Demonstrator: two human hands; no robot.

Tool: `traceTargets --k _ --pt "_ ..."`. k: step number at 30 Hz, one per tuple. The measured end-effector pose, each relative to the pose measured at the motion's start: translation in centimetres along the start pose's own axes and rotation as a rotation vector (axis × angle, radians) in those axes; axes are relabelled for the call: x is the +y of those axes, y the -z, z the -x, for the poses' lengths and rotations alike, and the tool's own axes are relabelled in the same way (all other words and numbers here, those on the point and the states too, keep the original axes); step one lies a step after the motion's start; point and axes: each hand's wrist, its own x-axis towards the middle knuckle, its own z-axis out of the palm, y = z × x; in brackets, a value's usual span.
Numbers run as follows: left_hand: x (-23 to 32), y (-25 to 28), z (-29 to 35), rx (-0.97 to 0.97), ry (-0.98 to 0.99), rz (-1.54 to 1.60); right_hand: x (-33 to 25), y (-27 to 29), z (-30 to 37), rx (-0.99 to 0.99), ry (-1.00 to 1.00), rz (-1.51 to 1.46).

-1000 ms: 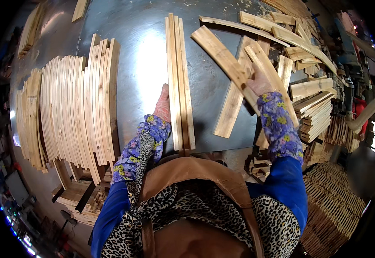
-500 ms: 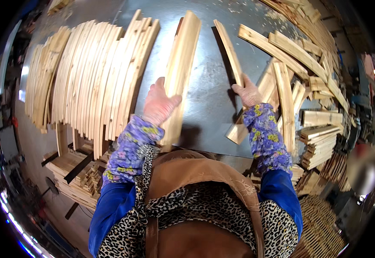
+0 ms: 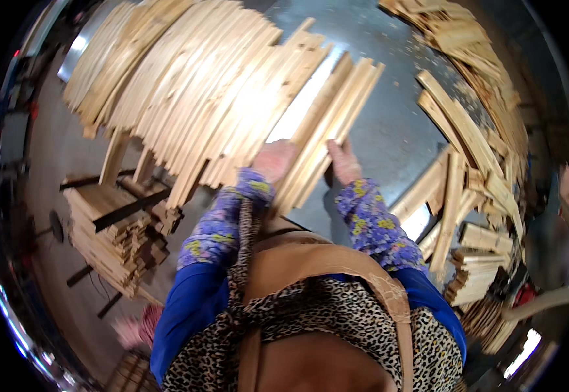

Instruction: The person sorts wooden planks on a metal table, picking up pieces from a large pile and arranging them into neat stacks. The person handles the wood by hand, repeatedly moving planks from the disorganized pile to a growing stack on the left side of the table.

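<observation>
Between my two hands lies a small bundle of long pale wooden strips (image 3: pixel 329 125), tilted away to the upper right on the grey metal tabletop (image 3: pixel 389 108). My left hand (image 3: pixel 275 160) is closed against the bundle's left side, its fingertips partly hidden. On the other side my right hand (image 3: pixel 344 163) grips the outermost strip, thumb on top, fingers mostly hidden beside it. Left of the bundle, a broad row of similar strips (image 3: pixel 212 85) lies side by side, with a narrow gap of shiny tabletop between.
Loose boards (image 3: pixel 451 202) lie crisscrossed at the right, beside a neat stack of short pieces (image 3: pixel 474 274). More wood (image 3: pixel 461 36) is heaped along the far right, near scattered shavings. Below left stands a stack of planks (image 3: pixel 105 228) with dark bars. A blurred red sleeve (image 3: pixel 148 323) shows there.
My right hand has brought its strip leftward against the piece by my left hand. Both hands are now close together, nearer the row. The view has turned and shifted.
</observation>
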Motion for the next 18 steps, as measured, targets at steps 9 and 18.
traceTargets --k 9,18 --pt "-6.4 20.2 7.7 0.255 0.511 0.236 -2.6 -6.2 -0.3 -0.069 0.241 0.256" --pt "-26.6 40.2 10.9 0.270 0.613 -0.458 -4.6 -5.9 2.8 -0.071 0.169 0.326"
